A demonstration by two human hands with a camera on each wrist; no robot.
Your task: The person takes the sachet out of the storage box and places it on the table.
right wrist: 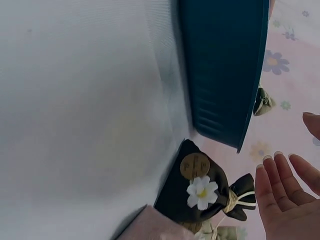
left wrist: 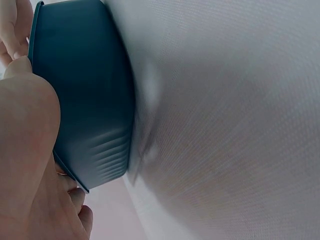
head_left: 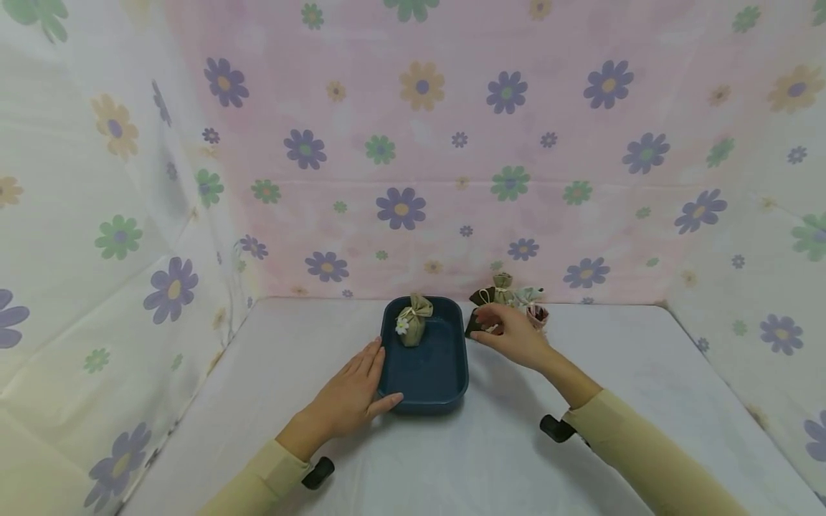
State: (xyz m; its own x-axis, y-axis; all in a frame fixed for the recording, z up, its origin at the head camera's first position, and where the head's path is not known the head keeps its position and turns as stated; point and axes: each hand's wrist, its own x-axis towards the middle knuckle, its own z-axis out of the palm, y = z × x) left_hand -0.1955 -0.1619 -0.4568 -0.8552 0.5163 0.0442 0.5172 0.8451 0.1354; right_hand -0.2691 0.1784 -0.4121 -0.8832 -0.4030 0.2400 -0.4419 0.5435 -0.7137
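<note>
A deep blue rectangular dish point(head_left: 422, 373) stands on the white cloth, with a green tied sachet point(head_left: 413, 326) bearing a white flower inside its far left part. My left hand point(head_left: 345, 394) rests along the dish's left rim, fingers extended and thumb on the near corner. Right of the dish, a black tied sachet point(right wrist: 210, 192) has a round brown label and a white flower. My right hand point(head_left: 516, 337) is beside it, fingers spread from the thumb and fingertips close to the sachet's gathered top; nothing lies between them in the right wrist view.
Behind the right hand are more sachets: a green one point(head_left: 502, 287), a pale mint one point(head_left: 528, 295) and a pink one point(head_left: 538, 315). Flower-printed cloth point(head_left: 400, 172) walls in the table's back and sides. Black wrist devices point(head_left: 556, 428) sit under both cuffs.
</note>
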